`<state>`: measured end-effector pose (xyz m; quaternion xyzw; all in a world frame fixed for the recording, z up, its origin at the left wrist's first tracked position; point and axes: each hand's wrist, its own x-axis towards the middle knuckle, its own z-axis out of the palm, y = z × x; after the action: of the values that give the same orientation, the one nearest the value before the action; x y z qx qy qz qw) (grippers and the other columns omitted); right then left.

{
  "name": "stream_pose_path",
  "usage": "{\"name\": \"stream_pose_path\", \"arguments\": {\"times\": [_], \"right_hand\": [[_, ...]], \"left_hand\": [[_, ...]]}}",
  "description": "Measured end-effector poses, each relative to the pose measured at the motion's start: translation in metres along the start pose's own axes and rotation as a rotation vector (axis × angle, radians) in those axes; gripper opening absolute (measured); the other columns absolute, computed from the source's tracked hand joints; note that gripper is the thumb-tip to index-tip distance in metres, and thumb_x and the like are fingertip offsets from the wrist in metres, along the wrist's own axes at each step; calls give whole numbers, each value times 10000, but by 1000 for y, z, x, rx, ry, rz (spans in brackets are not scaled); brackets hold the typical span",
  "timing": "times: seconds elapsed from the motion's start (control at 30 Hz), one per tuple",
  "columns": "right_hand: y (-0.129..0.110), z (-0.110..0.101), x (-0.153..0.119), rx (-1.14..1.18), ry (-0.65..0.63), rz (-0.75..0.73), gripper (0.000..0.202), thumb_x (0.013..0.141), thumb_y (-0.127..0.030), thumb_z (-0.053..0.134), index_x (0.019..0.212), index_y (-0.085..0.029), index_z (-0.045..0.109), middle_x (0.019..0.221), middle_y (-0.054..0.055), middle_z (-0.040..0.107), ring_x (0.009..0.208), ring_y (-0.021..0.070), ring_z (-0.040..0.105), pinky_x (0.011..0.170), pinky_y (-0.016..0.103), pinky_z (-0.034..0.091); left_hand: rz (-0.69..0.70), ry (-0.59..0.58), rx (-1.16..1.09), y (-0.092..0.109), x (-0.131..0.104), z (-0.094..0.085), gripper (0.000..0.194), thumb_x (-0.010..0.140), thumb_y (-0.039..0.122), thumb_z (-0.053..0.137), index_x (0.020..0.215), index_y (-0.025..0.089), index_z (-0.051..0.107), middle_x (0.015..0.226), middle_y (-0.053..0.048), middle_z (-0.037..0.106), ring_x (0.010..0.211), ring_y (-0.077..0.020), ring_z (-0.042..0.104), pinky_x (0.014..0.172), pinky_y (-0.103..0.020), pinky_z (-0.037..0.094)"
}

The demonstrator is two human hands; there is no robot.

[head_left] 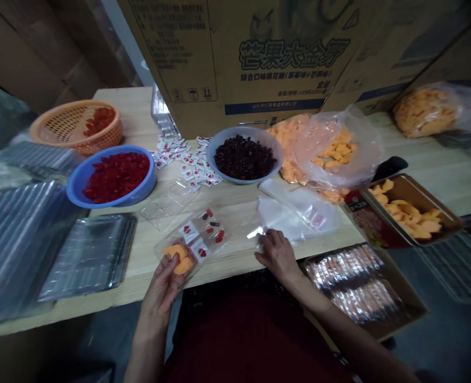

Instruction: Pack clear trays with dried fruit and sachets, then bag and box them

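Note:
My left hand (166,282) grips the near end of a clear plastic tray (191,234), its thumb over the orange pieces (179,259) there. The tray also holds small white packets (188,232) and red and dark pieces (218,235) in its compartments. My right hand (276,254) is at the table's front edge, its fingertips together at the corner of a thin clear plastic bag (255,231). Right behind it lies a stack of clear bags (295,213). Another clear tray (169,205) lies flat behind the held one.
Bowls of red pieces (118,175) and dark pieces (244,157) stand behind, with scattered packets (199,167) between. Stacked trays (87,255) lie left. On the right are a bag of orange pieces (339,146), an open box (414,213) and a lower carton of filled packs (351,282).

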<state>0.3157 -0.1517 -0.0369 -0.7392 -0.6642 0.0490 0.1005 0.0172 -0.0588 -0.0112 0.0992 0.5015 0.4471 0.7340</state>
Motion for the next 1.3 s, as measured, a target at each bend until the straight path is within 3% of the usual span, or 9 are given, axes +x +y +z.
{"name": "stream_pose_path", "arguments": {"times": [0.07, 0.23, 0.37, 0.53, 0.7, 0.87, 1.0, 1.17, 1.3], "right_hand": [[-6, 4, 6, -52, -69, -8, 153, 859, -127, 643, 1005, -162, 674, 1074, 159, 648, 991, 303, 578, 798, 405, 497], [5, -1, 25, 34, -180, -4, 214, 830, 21, 552, 819, -159, 667, 911, 136, 683, 827, 248, 620, 661, 328, 439], [25, 4, 32, 349, -125, 45, 194, 862, -101, 572, 703, -199, 625, 762, 43, 671, 697, 171, 607, 627, 268, 405], [35, 20, 37, 747, -32, 238, 277, 792, -335, 705, 586, -209, 570, 579, -20, 590, 553, 134, 513, 547, 246, 348], [36, 24, 40, 909, -69, 162, 386, 837, -398, 627, 517, -206, 528, 512, -19, 519, 512, 121, 450, 515, 247, 306], [37, 24, 37, 954, -33, 176, 164, 763, -262, 577, 612, -203, 601, 599, -4, 592, 567, 136, 521, 561, 247, 366], [33, 25, 34, 1009, -15, 176, 172, 784, -286, 536, 642, -201, 584, 618, -1, 592, 584, 140, 540, 567, 247, 402], [24, 26, 31, 1094, 114, 261, 156, 789, -302, 541, 662, -213, 523, 580, -29, 519, 553, 129, 477, 541, 241, 383], [18, 29, 28, 971, 163, 181, 170, 828, -295, 512, 675, -223, 494, 610, -24, 512, 580, 137, 479, 577, 249, 379]], "left_hand": [[-27, 23, 0, -4, -1, 5, 188, 800, 31, 671, 935, 158, 645, 927, -41, 727, 660, -131, 713, 456, -141, 557], [-39, 45, 16, -11, 0, 20, 247, 818, 13, 629, 1030, 138, 644, 922, -52, 718, 645, -124, 711, 458, -138, 553], [-22, 51, 25, -13, 2, 28, 251, 829, 21, 619, 1048, 139, 647, 904, -46, 713, 614, -122, 704, 442, -147, 549], [-46, 66, 12, -21, 1, 48, 257, 844, 36, 617, 1072, 151, 652, 974, -67, 731, 739, -150, 743, 577, -183, 613], [-56, 71, 26, -34, -1, 66, 278, 838, 34, 627, 1089, 153, 647, 981, -77, 743, 736, -156, 742, 553, -191, 610], [-1, -46, 98, -55, -9, 59, 315, 766, 93, 759, 1059, 142, 656, 1008, -74, 747, 800, -162, 743, 682, -229, 630], [49, -28, 183, -70, -23, 48, 381, 731, 186, 824, 1067, 141, 648, 1035, -88, 752, 867, -192, 748, 790, -290, 627], [116, -21, 258, -78, -38, 39, 506, 720, 286, 846, 1160, 157, 632, 1041, -79, 759, 903, -203, 750, 845, -303, 602], [150, -1, 278, -92, -49, 41, 531, 685, 324, 869, 1137, 155, 649, 1028, -78, 762, 871, -197, 747, 822, -285, 590]]}}
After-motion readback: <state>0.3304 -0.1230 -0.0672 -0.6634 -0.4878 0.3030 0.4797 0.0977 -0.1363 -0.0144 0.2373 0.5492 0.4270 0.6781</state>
